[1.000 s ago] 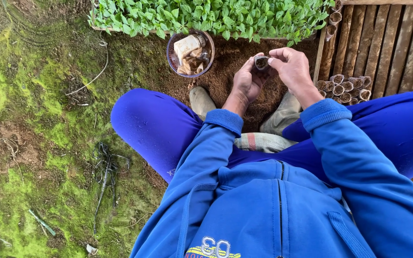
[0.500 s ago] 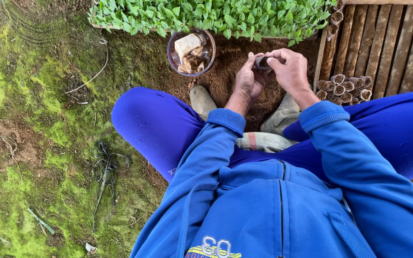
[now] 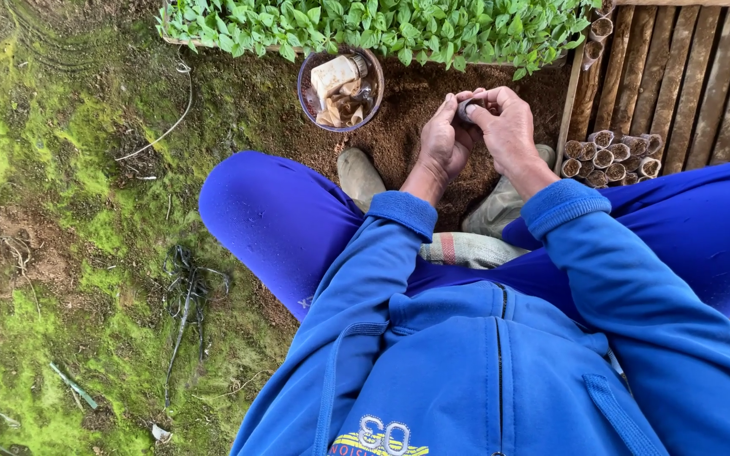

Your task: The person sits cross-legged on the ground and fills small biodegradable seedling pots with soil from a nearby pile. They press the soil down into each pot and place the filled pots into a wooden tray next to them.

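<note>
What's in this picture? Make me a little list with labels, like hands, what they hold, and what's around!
place: outdoors, on bare brown soil beside mossy ground
left hand: cupped around a small dark soil-filled tube
right hand: fingers pinch the same tube from the other side
bowl: round, holds a pale packet and scraps, left of the hands
seedlings: green tray of them along the top
stacked tubes: filled, bundled by the wooden slats
clothes: blue jacket, blue trousers, muddy boots

Blue zip-up hoodie (image 3: 500, 371), ribbed cuffs — blue trousers (image 3: 280, 219), muddy boots (image 3: 358, 177).
</note>
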